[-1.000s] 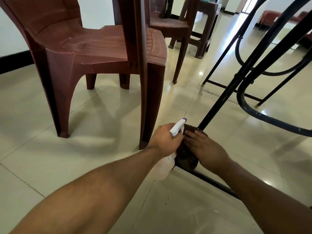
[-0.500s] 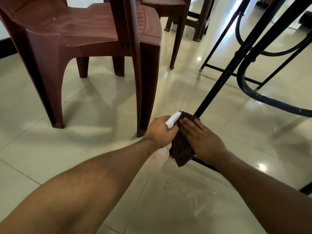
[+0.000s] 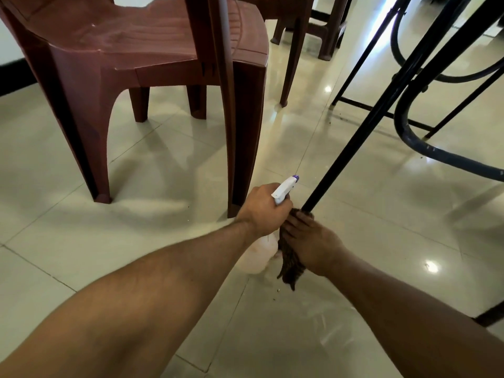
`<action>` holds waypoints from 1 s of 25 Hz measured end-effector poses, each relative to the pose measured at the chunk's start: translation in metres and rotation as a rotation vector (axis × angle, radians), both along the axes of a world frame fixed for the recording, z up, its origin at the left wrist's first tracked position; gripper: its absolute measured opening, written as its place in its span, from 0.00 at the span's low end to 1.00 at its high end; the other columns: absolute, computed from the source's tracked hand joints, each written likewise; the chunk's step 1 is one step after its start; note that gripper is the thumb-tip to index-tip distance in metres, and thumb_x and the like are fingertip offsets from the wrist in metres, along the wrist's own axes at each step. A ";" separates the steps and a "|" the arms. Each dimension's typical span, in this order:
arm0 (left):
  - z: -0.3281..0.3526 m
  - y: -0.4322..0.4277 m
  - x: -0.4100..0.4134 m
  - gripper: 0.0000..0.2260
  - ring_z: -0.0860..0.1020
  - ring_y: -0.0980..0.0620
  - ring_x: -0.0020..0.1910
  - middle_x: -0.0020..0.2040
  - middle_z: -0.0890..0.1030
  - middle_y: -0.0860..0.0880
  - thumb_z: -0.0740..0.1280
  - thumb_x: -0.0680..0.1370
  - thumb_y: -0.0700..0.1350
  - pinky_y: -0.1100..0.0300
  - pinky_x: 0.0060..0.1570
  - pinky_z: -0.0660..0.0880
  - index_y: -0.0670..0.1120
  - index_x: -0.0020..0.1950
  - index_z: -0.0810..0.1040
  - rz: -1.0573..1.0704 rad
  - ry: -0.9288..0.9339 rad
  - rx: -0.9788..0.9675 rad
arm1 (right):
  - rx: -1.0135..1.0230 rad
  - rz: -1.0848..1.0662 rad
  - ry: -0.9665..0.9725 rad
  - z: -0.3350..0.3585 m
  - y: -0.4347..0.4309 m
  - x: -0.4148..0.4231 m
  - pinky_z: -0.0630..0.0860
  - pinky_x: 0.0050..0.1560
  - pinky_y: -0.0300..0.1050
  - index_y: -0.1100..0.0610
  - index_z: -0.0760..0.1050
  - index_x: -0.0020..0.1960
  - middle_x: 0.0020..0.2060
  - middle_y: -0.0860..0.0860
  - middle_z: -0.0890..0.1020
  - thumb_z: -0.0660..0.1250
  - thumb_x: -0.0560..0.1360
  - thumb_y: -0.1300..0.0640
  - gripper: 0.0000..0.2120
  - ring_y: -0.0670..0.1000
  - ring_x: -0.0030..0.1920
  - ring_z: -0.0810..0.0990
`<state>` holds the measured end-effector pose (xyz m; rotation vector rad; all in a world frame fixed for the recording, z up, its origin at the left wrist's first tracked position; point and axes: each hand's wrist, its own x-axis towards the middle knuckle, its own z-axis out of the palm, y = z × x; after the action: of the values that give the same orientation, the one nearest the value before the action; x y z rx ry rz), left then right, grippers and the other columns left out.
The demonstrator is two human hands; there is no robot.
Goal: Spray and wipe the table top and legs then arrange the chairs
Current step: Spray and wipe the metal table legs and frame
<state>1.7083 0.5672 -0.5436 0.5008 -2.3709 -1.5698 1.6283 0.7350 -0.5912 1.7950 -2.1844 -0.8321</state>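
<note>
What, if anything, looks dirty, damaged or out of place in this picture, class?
Small dark crumbs lie on the floor tiles just below the cloth, more by the far table foot. The table's curved black ring shows scuffed, pale patches.

One left hand (image 3: pixel 263 210), one right hand (image 3: pixel 309 240), one spray bottle (image 3: pixel 285 186), one cloth (image 3: pixel 290 266) — at least two chairs (image 3: pixel 152 45)

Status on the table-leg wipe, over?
Left hand grips spray bottle. Right hand holds cloth on black table leg, low near floor. Brown chair leg close beside left hand.
</note>
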 end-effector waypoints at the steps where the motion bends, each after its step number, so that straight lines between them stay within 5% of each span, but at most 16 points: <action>1: -0.002 0.001 0.001 0.06 0.77 0.42 0.34 0.33 0.75 0.50 0.64 0.74 0.49 0.38 0.35 0.81 0.49 0.39 0.75 -0.006 -0.007 0.004 | -0.033 -0.005 -0.003 0.004 0.000 0.002 0.51 0.78 0.57 0.61 0.63 0.78 0.78 0.59 0.62 0.64 0.79 0.52 0.30 0.59 0.80 0.55; 5: 0.001 -0.004 -0.001 0.04 0.78 0.46 0.34 0.35 0.78 0.50 0.65 0.77 0.47 0.41 0.36 0.83 0.51 0.42 0.76 -0.036 0.008 0.006 | -0.442 -0.203 0.162 0.044 0.007 -0.027 0.49 0.79 0.60 0.67 0.57 0.78 0.79 0.62 0.54 0.52 0.80 0.55 0.30 0.60 0.80 0.50; 9: 0.001 -0.003 -0.002 0.08 0.74 0.49 0.32 0.33 0.75 0.51 0.65 0.78 0.45 0.49 0.33 0.75 0.51 0.38 0.73 -0.029 0.005 -0.051 | -0.385 -0.234 0.064 0.016 -0.011 -0.002 0.41 0.79 0.58 0.67 0.56 0.79 0.79 0.63 0.53 0.48 0.80 0.56 0.29 0.62 0.80 0.45; 14: -0.013 -0.002 0.009 0.06 0.77 0.47 0.34 0.34 0.78 0.48 0.65 0.79 0.44 0.41 0.39 0.82 0.46 0.42 0.77 -0.062 -0.054 -0.047 | -0.050 -0.276 -0.077 -0.052 -0.025 0.035 0.22 0.71 0.54 0.62 0.49 0.81 0.81 0.59 0.48 0.51 0.81 0.50 0.32 0.58 0.80 0.38; 20: -0.025 -0.018 0.023 0.09 0.79 0.43 0.34 0.34 0.79 0.47 0.63 0.74 0.50 0.39 0.36 0.81 0.45 0.41 0.77 -0.034 -0.097 -0.060 | -0.576 -0.394 -0.036 -0.019 -0.012 0.009 0.42 0.79 0.59 0.67 0.50 0.80 0.80 0.61 0.46 0.55 0.80 0.53 0.33 0.59 0.81 0.41; 22: -0.024 -0.024 0.019 0.11 0.79 0.42 0.33 0.34 0.79 0.46 0.63 0.74 0.50 0.40 0.36 0.81 0.44 0.42 0.78 -0.011 -0.095 -0.064 | -0.495 -0.387 -0.174 -0.032 -0.017 0.024 0.32 0.78 0.56 0.65 0.52 0.80 0.80 0.60 0.50 0.56 0.79 0.56 0.32 0.57 0.80 0.37; 25: -0.017 -0.024 0.010 0.13 0.81 0.37 0.37 0.38 0.82 0.41 0.63 0.74 0.51 0.39 0.34 0.81 0.42 0.45 0.79 -0.037 -0.097 -0.062 | -0.166 -0.398 -0.486 -0.079 -0.005 0.063 0.17 0.68 0.46 0.60 0.44 0.81 0.81 0.55 0.42 0.52 0.79 0.56 0.33 0.49 0.72 0.21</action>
<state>1.7180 0.5433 -0.5607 0.5350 -2.5058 -1.5150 1.6915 0.7298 -0.6701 1.6326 -2.8799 -0.2673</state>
